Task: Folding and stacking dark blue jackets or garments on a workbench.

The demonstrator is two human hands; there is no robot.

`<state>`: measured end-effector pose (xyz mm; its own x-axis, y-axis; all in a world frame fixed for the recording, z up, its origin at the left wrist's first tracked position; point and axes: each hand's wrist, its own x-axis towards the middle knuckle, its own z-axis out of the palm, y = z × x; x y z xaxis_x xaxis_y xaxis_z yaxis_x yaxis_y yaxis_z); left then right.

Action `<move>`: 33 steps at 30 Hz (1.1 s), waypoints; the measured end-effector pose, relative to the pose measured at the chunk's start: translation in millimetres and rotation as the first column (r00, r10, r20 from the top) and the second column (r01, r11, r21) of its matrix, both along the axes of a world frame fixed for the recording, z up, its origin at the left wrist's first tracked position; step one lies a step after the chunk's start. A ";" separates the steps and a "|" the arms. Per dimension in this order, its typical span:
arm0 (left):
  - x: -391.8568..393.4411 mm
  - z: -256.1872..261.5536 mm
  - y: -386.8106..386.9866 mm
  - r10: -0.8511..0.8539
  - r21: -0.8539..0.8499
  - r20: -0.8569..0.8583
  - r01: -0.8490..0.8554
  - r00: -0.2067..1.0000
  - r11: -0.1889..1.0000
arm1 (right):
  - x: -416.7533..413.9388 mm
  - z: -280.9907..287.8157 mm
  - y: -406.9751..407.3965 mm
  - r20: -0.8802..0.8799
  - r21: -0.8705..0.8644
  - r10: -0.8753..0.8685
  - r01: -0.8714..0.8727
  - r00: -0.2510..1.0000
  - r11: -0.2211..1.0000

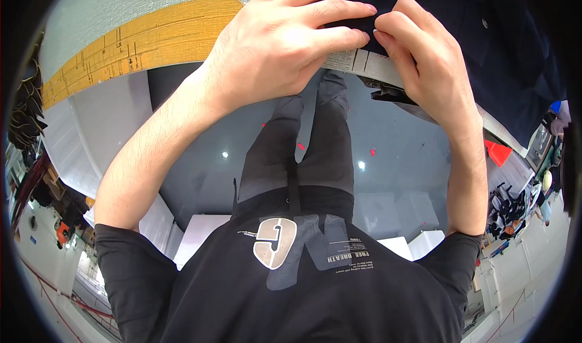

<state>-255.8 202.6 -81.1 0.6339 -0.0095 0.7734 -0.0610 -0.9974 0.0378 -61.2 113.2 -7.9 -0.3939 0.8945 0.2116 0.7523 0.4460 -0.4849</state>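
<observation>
A dark navy cloth, which looks like a garment [509, 70], lies across the table's edge at the top right. A small round button [484, 23] shows on it. My left hand [295, 38] rests palm down at the cloth's near left part, its fingers stretched out and slightly apart. Just to its right, my right hand [418, 52] is curled over the cloth, with thumb and index fingertips close together. Whether a fold of cloth or some small thing is between those fingertips cannot be made out. The fingertips of both hands nearly meet.
Yellow tape [182, 29] with pen marks runs along the light textured tabletop [136, 8]. White bins [109, 102] stand below at the left. Small red scraps [373, 152] lie on the grey floor [395, 129]. At the right are a red triangular piece [498, 153] and dark bundled pieces [511, 202].
</observation>
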 end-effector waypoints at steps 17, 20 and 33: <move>-2.8 5.7 1.2 0.046 0.072 -0.025 -0.044 0.999 0.996 | -2.7 13.4 9.0 0.183 -0.140 0.090 -0.064 0.979 0.988; -2.8 5.2 1.3 0.046 0.064 -0.034 -0.044 0.998 0.997 | -3.3 14.8 10.0 0.192 -0.145 0.097 -0.069 0.977 0.987; 0.1 1.1 4.4 0.024 0.095 0.044 -0.028 0.999 0.995 | -6.9 13.2 9.5 0.185 -0.077 0.071 -0.057 0.980 0.995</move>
<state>-255.7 207.0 -79.9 0.6015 -0.0684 0.7960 -0.0345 -0.9976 -0.0596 -68.2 122.7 5.3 -0.4775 0.8762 0.0656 0.8039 0.4658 -0.3698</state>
